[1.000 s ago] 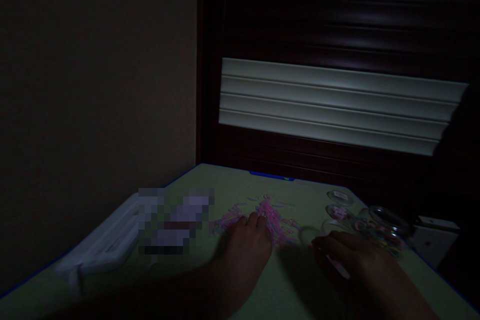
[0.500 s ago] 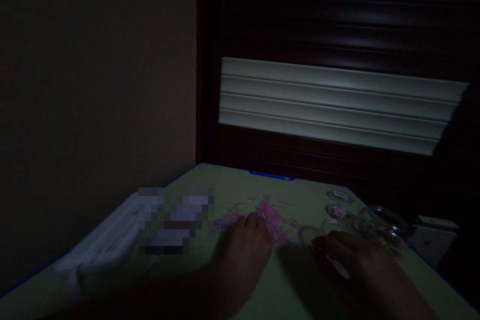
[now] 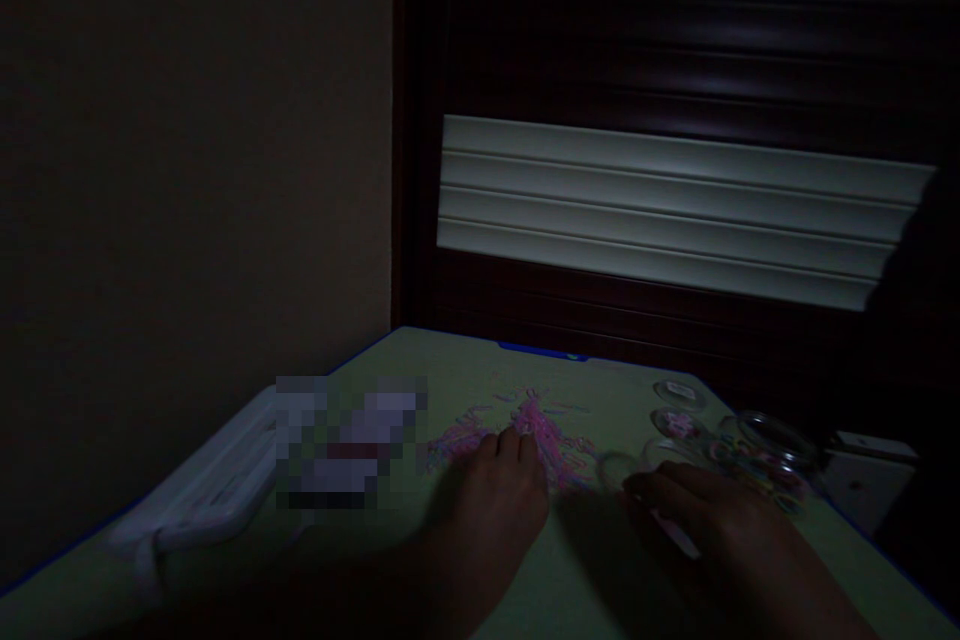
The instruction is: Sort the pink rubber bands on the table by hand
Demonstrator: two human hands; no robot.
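Dim light over the pale green worktop [image 3: 442, 370], and two bare hands are in the thick of it! The left hand [image 3: 502, 495] is in the middle, back uppermost, fingers side by side and curled down at the near side of a pile of bands [image 3: 540, 425], thin little pieces, mostly pink with paler ones among them. The pile spreads out around those knuckles, with stray pieces lying loose on its far side. And the left grip? Fingertips hidden, so I can't tell whether it is pinching anything. Over to the right hand [image 3: 724, 515], bent low with its fingers pointing across toward the pile, and there's a pale pinkish strip [image 3: 679, 532] showing just beneath it! Pinched, or merely lying under the fingers? Too dark to call, so I can't tell that grip either. Just beyond those fingers sits a clear ring [image 3: 619, 468], and farther off two round clear lids [image 3: 680, 393], one behind the other. Near them, a see-through container [image 3: 776, 435] with multicoloured bands [image 3: 757, 470] bunched at its near side, and a white box [image 3: 870, 480] by the right edge. Out on the left, a long white tray-like object [image 3: 202, 480] lies aslant, a pixelated patch [image 3: 352, 450] covering whatever is beside it. Behind it all, dark slatted panelling [image 3: 637, 50] crossed by a bright band [image 3: 660, 210].
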